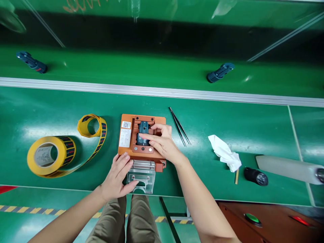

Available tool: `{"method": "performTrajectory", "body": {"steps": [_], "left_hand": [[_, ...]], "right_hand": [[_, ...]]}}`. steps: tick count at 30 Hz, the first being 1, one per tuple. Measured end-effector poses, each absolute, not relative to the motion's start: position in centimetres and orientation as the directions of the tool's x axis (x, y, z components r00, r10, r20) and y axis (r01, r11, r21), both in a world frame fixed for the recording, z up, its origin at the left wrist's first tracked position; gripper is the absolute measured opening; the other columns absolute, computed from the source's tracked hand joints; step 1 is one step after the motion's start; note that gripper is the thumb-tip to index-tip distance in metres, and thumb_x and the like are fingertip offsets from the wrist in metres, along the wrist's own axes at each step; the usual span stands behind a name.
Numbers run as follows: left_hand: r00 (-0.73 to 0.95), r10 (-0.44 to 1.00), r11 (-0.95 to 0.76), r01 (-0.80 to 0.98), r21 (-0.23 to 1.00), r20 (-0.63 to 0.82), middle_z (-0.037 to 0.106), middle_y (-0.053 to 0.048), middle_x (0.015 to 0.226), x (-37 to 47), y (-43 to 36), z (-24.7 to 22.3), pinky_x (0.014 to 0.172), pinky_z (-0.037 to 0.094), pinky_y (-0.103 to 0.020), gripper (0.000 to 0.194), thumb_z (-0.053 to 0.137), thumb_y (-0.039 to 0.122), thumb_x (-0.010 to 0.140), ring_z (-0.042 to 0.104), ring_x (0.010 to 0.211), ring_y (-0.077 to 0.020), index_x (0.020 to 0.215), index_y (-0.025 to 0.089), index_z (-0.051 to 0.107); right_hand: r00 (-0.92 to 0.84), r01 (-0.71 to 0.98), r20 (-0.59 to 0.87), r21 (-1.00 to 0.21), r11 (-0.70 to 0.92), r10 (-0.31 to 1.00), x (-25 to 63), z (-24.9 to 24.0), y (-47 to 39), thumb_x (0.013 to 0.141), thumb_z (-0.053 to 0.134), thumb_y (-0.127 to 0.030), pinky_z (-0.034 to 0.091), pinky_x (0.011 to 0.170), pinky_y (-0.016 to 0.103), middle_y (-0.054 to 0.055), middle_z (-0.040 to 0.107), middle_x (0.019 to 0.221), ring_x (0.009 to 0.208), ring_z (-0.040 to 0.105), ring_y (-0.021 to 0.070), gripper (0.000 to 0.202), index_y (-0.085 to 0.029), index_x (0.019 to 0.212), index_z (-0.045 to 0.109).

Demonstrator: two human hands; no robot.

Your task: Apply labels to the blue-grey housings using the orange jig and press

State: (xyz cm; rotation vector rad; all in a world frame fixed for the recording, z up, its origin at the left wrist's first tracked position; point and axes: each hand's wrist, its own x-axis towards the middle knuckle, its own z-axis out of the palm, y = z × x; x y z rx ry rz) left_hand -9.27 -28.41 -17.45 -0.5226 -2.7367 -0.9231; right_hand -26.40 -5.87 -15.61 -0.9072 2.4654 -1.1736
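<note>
An orange fixture [124, 152] with a QR code and a white label lies on the green bench in front of me. In its recess sits a dark blue tool housing [143, 127]. My right hand [163, 141] reaches over it from the right, its fingers apart. The stretched index finger rests on the housing, and the thumb is by its lower right side. My left hand [117, 177] is spread open at the fixture's front left corner. Its fingertips touch the front edge, and the thumb lies over the hinged clear cover [149, 180], which is folded down toward me.
A yellow label roll [31, 157] trails its strip at the left. Black tweezers [179, 126] lie right of the fixture. Farther right are a white tissue [224, 152], a black cylinder [255, 176] and a grey-white bottle [286, 167]. Blue tool housings [219, 73] stand behind the metal rail.
</note>
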Motion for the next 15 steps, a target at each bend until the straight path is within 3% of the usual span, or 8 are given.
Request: {"method": "performTrajectory", "body": {"steps": [4,7,9,11,13,15], "left_hand": [[-0.912,0.271,0.757,0.399,0.517,0.307,0.058,-0.023,0.140,-9.5,-28.3,-17.3,0.116,0.035,-0.058,0.085,0.065,0.031,0.086,0.048,0.140,-0.0353,0.158,0.017,0.023],[-0.916,0.277,0.771,0.392,0.502,0.290,0.056,-0.024,0.141,-9.8,-28.5,-17.6,0.115,0.036,-0.059,0.084,0.064,0.030,0.087,0.049,0.139,-0.0363,0.158,0.018,0.021],[-0.922,0.277,0.782,0.379,0.494,0.270,0.053,-0.023,0.145,-9.4,-28.8,-17.8,0.115,0.037,-0.060,0.083,0.062,0.027,0.088,0.049,0.139,-0.0361,0.159,0.021,0.019],[-0.926,0.264,0.789,0.369,0.492,0.271,0.049,-0.021,0.150,-8.8,-29.3,-18.0,0.115,0.037,-0.059,0.081,0.061,0.024,0.089,0.047,0.140,-0.0355,0.159,0.024,0.019],[-0.921,0.233,0.778,0.370,0.507,0.313,0.044,-0.017,0.154,-8.7,-29.6,-18.4,0.115,0.038,-0.058,0.079,0.060,0.023,0.089,0.044,0.143,-0.0354,0.158,0.028,0.022],[-0.921,0.187,0.725,0.365,0.584,0.343,0.044,-0.012,0.156,-10.3,-28.5,-19.1,0.116,0.038,-0.058,0.074,0.060,0.030,0.090,0.041,0.144,-0.0357,0.156,0.032,0.028]], "right_hand": [[-0.738,-0.402,0.012,-0.811,0.426,-0.675,-25.9,-15.1,-5.9,0.101,0.043,-0.044,0.034,0.112,0.052,0.006,0.044,0.127,0.125,0.040,0.0271,0.034,-0.044,0.124,0.068],[-0.860,-0.290,-0.002,-0.821,0.491,-0.510,-26.3,-14.8,-6.8,0.098,0.051,-0.047,0.039,0.107,0.052,0.009,0.048,0.123,0.120,0.044,0.0278,0.037,-0.034,0.129,0.064],[-0.914,-0.245,-0.013,-0.779,0.577,-0.406,-26.8,-14.2,-8.0,0.081,0.070,-0.057,0.043,0.101,0.053,0.012,0.052,0.116,0.113,0.047,0.0309,0.056,-0.023,0.125,0.061],[-0.911,-0.271,-0.045,-0.685,0.677,-0.411,-26.9,-12.6,-9.4,0.058,0.084,-0.065,0.047,0.096,0.053,0.014,0.056,0.110,0.106,0.049,0.0331,0.075,-0.016,0.111,0.063],[-0.898,-0.293,-0.100,-0.592,0.751,-0.429,-26.6,-10.2,-10.2,0.062,0.082,-0.065,0.049,0.093,0.049,0.015,0.059,0.103,0.101,0.053,0.0312,0.066,-0.013,0.099,0.064],[-0.904,-0.252,-0.139,-0.592,0.765,-0.405,-26.1,-7.8,-10.3,0.066,0.077,-0.067,0.052,0.083,0.040,0.011,0.062,0.095,0.091,0.058,0.0263,0.061,-0.014,0.094,0.064]]}}
